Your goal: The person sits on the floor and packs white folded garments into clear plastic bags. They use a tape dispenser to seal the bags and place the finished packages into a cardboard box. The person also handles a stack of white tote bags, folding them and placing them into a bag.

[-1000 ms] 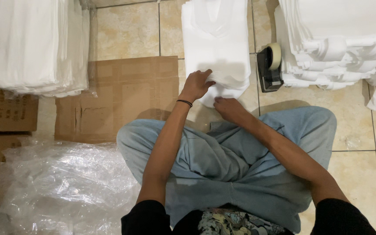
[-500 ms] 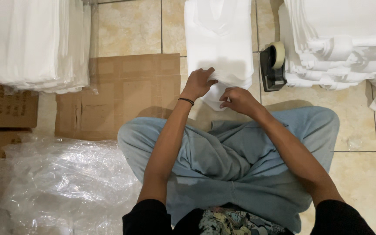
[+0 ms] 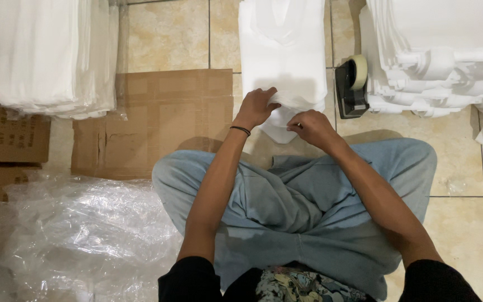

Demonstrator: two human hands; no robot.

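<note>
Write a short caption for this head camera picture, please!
Seated cross-legged, a person's left hand and right hand grip a white garment's near edge.

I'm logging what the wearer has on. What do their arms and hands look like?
Both arms are bare from short black sleeves down. The left hand has a thin dark band at its wrist. The right hand shows no glove, and no band or ring that I can make out.

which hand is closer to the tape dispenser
Right. The right hand rests on the near end of the white garment, just left of the black tape dispenser. The left hand grips the garment's fold farther left.
</note>
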